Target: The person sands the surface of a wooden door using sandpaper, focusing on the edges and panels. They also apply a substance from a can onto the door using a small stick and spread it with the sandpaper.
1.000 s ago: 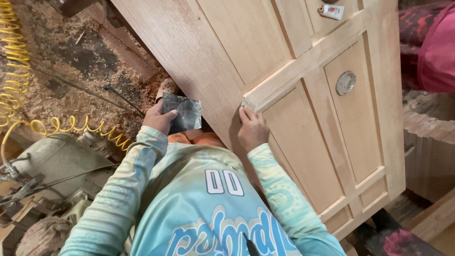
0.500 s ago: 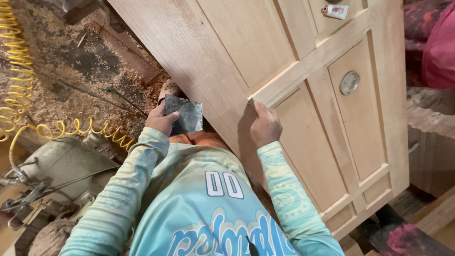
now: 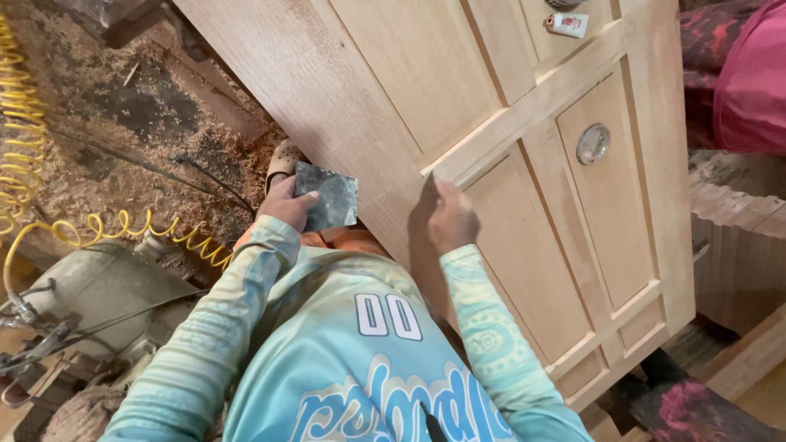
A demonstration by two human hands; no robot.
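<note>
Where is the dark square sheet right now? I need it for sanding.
In the head view, the dark square sheet is pinched in the left hand, left of the wooden door.

A woodworking shop: sawdust (image 3: 123,123) covers the floor beside an unfinished panelled door (image 3: 508,139) and a coiled air hose (image 3: 24,123).

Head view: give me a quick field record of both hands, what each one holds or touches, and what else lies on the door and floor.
left hand: grips a dark grey square sheet beside the door's edge
right hand: fingertips at the corner of a recessed panel on the unfinished wooden door; whether it pinches anything, cannot tell
on door: round metal lid, small white tube
floor: sawdust, yellow coiled hose
right edge: pink cloth
</note>
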